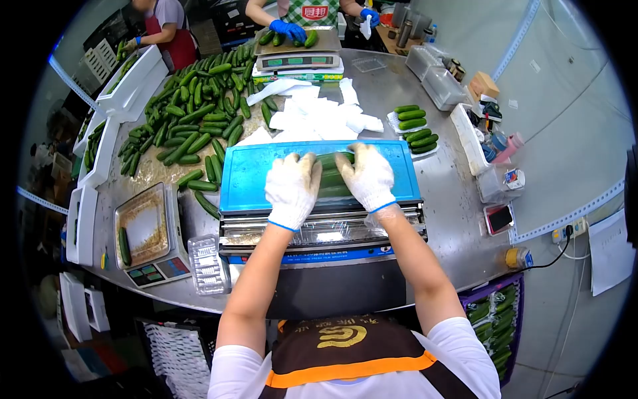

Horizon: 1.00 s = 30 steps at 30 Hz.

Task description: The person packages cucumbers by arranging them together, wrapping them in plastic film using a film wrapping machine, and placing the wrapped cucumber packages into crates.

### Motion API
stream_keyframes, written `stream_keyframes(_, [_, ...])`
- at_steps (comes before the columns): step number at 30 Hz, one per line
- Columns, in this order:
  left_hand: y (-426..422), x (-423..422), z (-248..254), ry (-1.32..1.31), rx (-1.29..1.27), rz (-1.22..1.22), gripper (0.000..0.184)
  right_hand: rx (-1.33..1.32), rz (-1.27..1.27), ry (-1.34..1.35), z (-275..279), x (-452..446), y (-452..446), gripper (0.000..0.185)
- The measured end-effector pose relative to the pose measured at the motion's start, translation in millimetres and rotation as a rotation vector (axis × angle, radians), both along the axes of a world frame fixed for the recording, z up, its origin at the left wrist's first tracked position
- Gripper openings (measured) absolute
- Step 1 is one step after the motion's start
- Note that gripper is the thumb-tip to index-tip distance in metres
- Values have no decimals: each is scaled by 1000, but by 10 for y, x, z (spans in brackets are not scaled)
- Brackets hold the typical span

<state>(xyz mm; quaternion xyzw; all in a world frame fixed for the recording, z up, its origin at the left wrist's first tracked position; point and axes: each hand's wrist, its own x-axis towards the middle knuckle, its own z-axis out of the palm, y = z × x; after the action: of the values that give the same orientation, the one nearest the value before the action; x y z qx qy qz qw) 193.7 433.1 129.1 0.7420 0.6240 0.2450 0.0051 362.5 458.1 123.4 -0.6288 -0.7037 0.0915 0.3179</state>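
Observation:
On the blue top plate of a film wrapping machine lies a pack of cucumbers with clear film over it. My left hand, in a white knit glove, grips the pack's left side. The right side is held by my right hand, gloved the same way, with its fingers bent over the far end. My fingers partly hide the pack. Clear film stretches over the machine's rollers, and some hangs near my right wrist.
A big heap of cucumbers lies at the left, near a scale with one cucumber. White pads are piled behind the machine. Two cucumber packs sit at the right. Across the table, a blue-gloved hand touches cucumbers on another scale.

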Motion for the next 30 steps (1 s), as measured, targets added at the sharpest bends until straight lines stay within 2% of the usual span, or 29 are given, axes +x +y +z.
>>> stream_keyframes(1, [15, -40, -28, -57, 95, 56, 29, 139, -30, -79, -17, 27, -6, 43])
stream_keyframes(2, [44, -102, -87, -114, 192, 111, 30, 312, -18, -42, -110, 96, 50, 45])
stream_keyframes(3, [82, -181, -157, -168, 290, 164, 30, 411, 5, -3, -160, 165, 87, 38])
stream_keyframes(5, [152, -354, -259, -402, 183, 173, 34, 224, -18, 260, -333, 265, 164, 37])
stream_keyframes(6, [229, -408, -342, -605, 49, 93, 34, 54, 0, 572, -433, 268, 209, 36])
stream_keyframes(7, [333, -443, -521, -805, -88, 10, 34, 2, 6, 569, -432, 236, 199, 37])
stream_keyframes(8, [468, -442, -942, -704, -4, -105, 35, -49, 12, 566, -433, 175, 177, 38])
stream_keyframes(10, [513, -395, -1074, -381, 55, -212, 43, -94, 90, 492, -612, 82, 201, 38])
stream_keyframes(11, [278, -209, -445, -548, -256, -45, 48, -82, 94, 502, -521, 19, 121, 38])
stream_keyframes(12, [273, -180, -406, -567, -245, -19, 48, -68, 118, 501, -504, 26, 121, 36])
stream_keyframes(16, [249, -126, -446, -568, -180, -4, 43, -55, 143, 426, -445, 51, 98, 31])
stream_keyframes(19, [240, -123, -459, -537, -153, -32, 37, -65, 98, 225, -349, 16, 85, 28])
stream_keyframes(23, [220, -129, -423, -489, -135, -47, 33, -17, 110, 162, -392, 38, 91, 28])
stream_keyframes(30, [202, -117, -433, -508, -252, 11, 40, -111, 137, 197, -259, 68, 49, 31])
